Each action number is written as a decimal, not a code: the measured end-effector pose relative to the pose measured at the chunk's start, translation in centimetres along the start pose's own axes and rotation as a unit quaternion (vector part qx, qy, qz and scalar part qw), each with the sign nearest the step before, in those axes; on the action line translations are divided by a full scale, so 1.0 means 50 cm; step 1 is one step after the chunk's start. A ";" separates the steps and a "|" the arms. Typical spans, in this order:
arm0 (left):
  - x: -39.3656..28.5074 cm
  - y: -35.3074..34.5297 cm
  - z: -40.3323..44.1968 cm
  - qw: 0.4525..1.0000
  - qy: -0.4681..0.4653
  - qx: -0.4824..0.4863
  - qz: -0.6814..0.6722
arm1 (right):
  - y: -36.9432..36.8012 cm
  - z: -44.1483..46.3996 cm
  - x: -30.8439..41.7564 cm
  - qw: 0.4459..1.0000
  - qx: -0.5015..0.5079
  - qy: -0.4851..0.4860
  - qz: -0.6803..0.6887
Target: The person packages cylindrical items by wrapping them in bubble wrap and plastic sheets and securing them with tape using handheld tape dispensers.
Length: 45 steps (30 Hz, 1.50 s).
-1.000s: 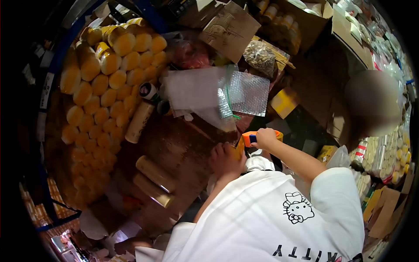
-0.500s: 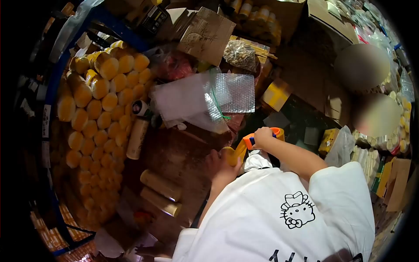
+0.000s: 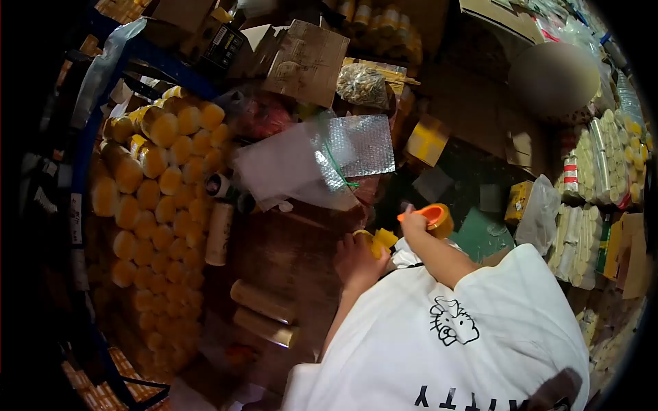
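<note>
My right hand (image 3: 414, 225) is closed around an orange tape dispenser (image 3: 433, 218) carrying a wide roll of yellow tape (image 3: 444, 222). To its left, my left hand (image 3: 358, 259) grips a small yellow-ended roll (image 3: 367, 238), mostly hidden by the fingers. A short flap of yellow tape (image 3: 385, 239) sticks out from that roll toward the dispenser, with a gap between them. Both hands are held in front of my white shirt (image 3: 439, 370).
Two tan tubes (image 3: 264, 301) lie at lower left, and another tube (image 3: 218, 234) stands near a stack of yellow-ended rolls (image 3: 161, 205) on a blue rack. Bubble wrap (image 3: 363, 145), a cardboard piece (image 3: 307, 63) and a yellow-taped box (image 3: 427, 140) lie ahead. White bundles (image 3: 600, 161) fill the right side.
The yellow tape that stretched between the dispenser and the roll is now parted, leaving a loose flap. My right hand has tilted the dispenser and moved it slightly right and down.
</note>
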<state>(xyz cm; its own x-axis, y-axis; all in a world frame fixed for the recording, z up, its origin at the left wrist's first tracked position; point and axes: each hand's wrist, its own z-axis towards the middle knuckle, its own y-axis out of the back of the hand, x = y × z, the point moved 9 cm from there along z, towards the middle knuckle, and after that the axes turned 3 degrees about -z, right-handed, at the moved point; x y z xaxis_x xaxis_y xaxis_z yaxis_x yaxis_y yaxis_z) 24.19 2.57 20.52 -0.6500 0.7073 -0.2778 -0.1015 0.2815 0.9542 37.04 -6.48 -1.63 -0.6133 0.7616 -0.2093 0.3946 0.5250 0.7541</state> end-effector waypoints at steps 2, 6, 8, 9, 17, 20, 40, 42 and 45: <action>0.021 -0.004 -0.016 1.000 0.013 0.017 0.017 | -0.053 0.042 -0.040 1.000 -0.006 -0.024 -0.018; 0.046 0.007 -0.025 0.998 0.031 0.018 -0.058 | -0.059 0.045 -0.054 0.998 0.026 0.057 -0.025; 0.072 0.003 -0.026 0.996 0.054 0.051 -0.050 | 0.109 -0.056 -0.039 0.988 -0.051 0.106 0.100; 0.080 0.007 -0.030 0.998 0.037 0.023 -0.046 | 0.137 -0.077 -0.030 0.987 -0.051 0.111 0.100; 0.138 0.023 -0.058 0.990 0.035 -0.045 -0.131 | 0.299 -0.152 0.173 0.830 -0.299 0.405 0.240; 0.137 0.040 -0.066 0.988 0.034 -0.070 -0.133 | 0.333 -0.171 0.298 0.813 -0.318 0.460 0.160; 0.247 0.014 -0.117 0.937 0.097 -0.113 -0.314 | -0.028 -0.167 0.140 0.714 0.393 0.035 0.578; 0.251 0.010 -0.123 0.944 0.088 -0.119 -0.295 | -0.037 -0.204 0.149 0.697 0.429 0.067 0.571; 0.253 0.012 -0.129 0.951 0.073 -0.123 -0.273 | -0.043 -0.225 0.167 0.592 0.436 0.018 0.678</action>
<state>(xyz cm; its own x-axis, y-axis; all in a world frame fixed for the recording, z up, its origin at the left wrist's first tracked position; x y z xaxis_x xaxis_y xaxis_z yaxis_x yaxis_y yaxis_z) 11.03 7.52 18.31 -0.5459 0.3960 -0.7383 -0.6155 0.4084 0.6741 23.36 -5.51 1.99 0.6632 0.7070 0.2455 0.7342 -0.5510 -0.3967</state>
